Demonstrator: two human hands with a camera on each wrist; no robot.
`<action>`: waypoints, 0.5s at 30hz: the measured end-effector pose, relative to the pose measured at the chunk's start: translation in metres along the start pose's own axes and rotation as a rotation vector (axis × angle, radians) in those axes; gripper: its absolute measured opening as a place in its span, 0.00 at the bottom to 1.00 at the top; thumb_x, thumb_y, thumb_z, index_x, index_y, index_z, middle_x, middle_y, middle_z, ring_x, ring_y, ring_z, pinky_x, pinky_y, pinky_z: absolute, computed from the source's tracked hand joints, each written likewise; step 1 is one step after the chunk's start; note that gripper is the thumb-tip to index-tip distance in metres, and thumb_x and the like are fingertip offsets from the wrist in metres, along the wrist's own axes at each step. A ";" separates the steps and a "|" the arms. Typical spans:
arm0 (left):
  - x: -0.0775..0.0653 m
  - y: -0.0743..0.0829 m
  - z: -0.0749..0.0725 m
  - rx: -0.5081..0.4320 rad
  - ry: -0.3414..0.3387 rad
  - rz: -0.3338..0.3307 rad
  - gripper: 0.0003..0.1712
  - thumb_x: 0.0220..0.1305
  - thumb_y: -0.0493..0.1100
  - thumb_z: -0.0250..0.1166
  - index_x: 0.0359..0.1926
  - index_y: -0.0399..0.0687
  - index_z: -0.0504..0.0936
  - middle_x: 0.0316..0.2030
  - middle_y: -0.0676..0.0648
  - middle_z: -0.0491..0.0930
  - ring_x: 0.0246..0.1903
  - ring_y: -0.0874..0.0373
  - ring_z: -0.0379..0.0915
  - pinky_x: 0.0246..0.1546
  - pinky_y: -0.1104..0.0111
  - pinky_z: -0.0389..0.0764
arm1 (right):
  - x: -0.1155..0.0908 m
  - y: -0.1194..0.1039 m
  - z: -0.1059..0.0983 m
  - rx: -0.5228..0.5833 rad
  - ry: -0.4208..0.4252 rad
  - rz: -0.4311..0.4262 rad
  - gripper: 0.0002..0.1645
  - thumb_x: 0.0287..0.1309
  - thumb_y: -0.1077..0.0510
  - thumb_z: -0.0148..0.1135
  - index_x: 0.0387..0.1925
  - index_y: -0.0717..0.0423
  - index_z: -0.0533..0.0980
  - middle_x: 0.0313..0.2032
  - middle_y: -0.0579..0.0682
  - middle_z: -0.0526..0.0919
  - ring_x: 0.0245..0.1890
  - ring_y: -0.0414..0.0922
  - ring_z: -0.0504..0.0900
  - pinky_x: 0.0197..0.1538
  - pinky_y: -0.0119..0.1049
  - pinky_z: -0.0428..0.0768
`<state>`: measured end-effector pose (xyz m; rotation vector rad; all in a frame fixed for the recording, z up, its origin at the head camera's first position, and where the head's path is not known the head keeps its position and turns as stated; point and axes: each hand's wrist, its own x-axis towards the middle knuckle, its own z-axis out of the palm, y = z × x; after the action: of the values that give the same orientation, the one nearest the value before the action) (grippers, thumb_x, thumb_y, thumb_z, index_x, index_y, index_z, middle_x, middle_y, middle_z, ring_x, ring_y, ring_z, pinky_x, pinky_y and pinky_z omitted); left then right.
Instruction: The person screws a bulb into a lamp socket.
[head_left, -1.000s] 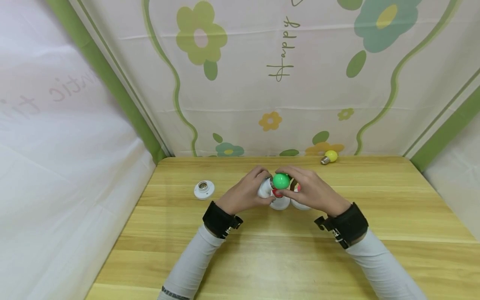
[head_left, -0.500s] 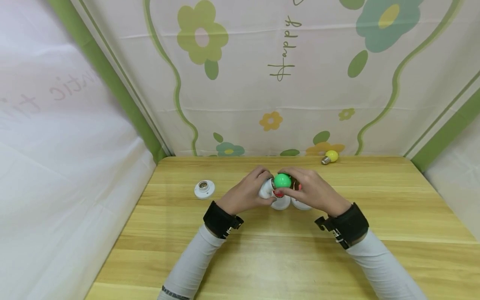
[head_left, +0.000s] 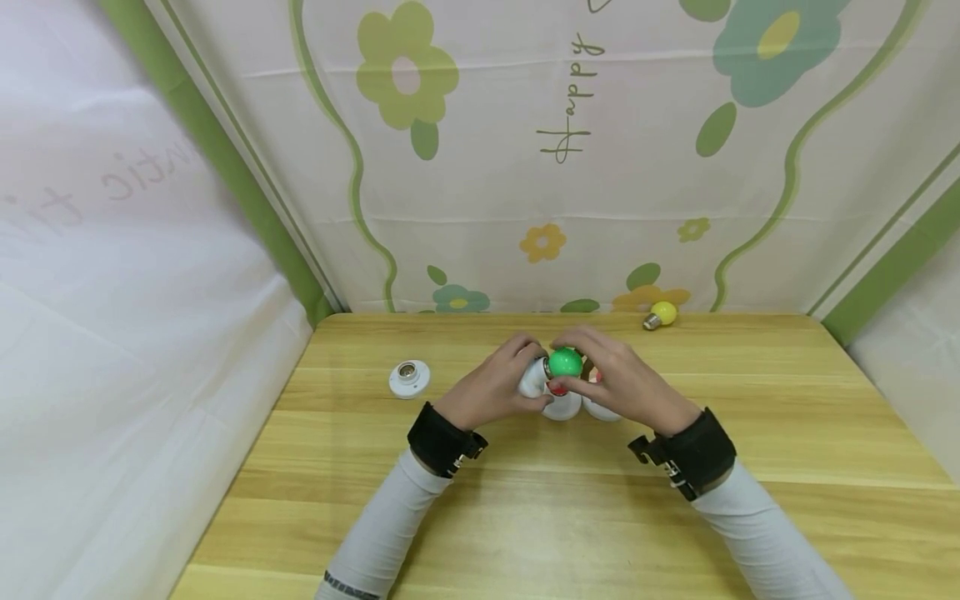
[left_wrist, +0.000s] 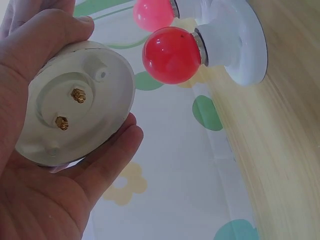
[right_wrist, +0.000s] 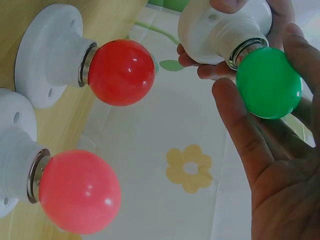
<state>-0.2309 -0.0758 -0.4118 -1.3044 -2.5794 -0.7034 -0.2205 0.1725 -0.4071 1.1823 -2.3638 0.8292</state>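
My left hand (head_left: 497, 382) grips a white lamp holder (left_wrist: 80, 140) by its round base, lifted off the table. Two brass screws show on the underside in the left wrist view. At the holder's mouth sits a green light bulb (right_wrist: 269, 84), its metal cap partly inside. My right hand (head_left: 628, 379) has its thumb and fingers around the green bulb's glass. Below the hands, a red bulb (right_wrist: 121, 73) stands in a second white holder (right_wrist: 50, 55), and a pink bulb (right_wrist: 80, 191) in a third holder (right_wrist: 15, 145); the head view shows these only partly.
An unfilled white lamp holder (head_left: 409, 379) sits on the wooden table (head_left: 525, 517) left of my hands. Near the back edge at right lies a yellow bulb (head_left: 663, 314). A printed curtain (head_left: 480, 183) hangs behind the table.
My right fingers have shifted slightly around the green bulb. The left hand and the lamp holder have stayed almost in place.
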 end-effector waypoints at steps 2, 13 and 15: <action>0.000 0.000 0.000 0.001 0.001 0.003 0.28 0.63 0.46 0.78 0.58 0.39 0.78 0.55 0.44 0.75 0.48 0.58 0.76 0.49 0.72 0.84 | 0.000 0.000 0.001 0.007 0.003 -0.015 0.33 0.55 0.59 0.82 0.60 0.59 0.77 0.58 0.53 0.82 0.52 0.46 0.86 0.49 0.42 0.89; 0.001 -0.001 0.001 -0.016 -0.005 -0.014 0.29 0.62 0.46 0.79 0.58 0.40 0.78 0.55 0.45 0.75 0.49 0.58 0.76 0.51 0.70 0.85 | 0.000 0.000 -0.002 0.020 -0.026 -0.023 0.34 0.52 0.66 0.82 0.61 0.59 0.78 0.58 0.53 0.82 0.55 0.48 0.86 0.53 0.45 0.89; 0.001 -0.001 0.002 -0.016 -0.004 -0.014 0.29 0.62 0.46 0.79 0.58 0.40 0.78 0.54 0.45 0.76 0.49 0.58 0.76 0.51 0.70 0.85 | 0.001 -0.001 -0.002 0.022 -0.030 -0.022 0.34 0.52 0.67 0.82 0.60 0.59 0.78 0.58 0.53 0.82 0.56 0.48 0.86 0.54 0.45 0.88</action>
<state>-0.2324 -0.0752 -0.4134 -1.2955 -2.5937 -0.7259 -0.2199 0.1730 -0.4049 1.2356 -2.3667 0.8379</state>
